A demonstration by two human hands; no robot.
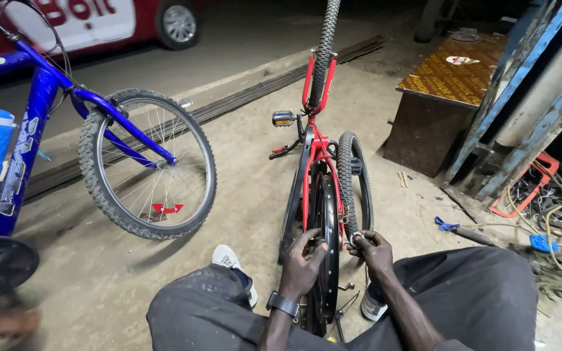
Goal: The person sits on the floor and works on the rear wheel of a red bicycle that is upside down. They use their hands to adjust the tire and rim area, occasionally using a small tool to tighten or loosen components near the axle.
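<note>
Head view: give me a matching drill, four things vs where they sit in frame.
Things:
1. blue bicycle
2. wooden box
3. red bicycle frame
4. tangled cables

Places:
A. centre, above the hands
B. far right, on the floor
C. left side
D. upper right, beside the blue posts

Pairs: 1-C, 2-D, 3-A, 4-B. The left hand grips the black rim; the right hand is at the hub.

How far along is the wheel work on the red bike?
Done: red bike lies upturned, black rim bare of a tyre. In hand: left hand grips the rim; right hand fingers pinch a small metal part near the hub. Left: loose tyre beside it, unfitted.
</note>
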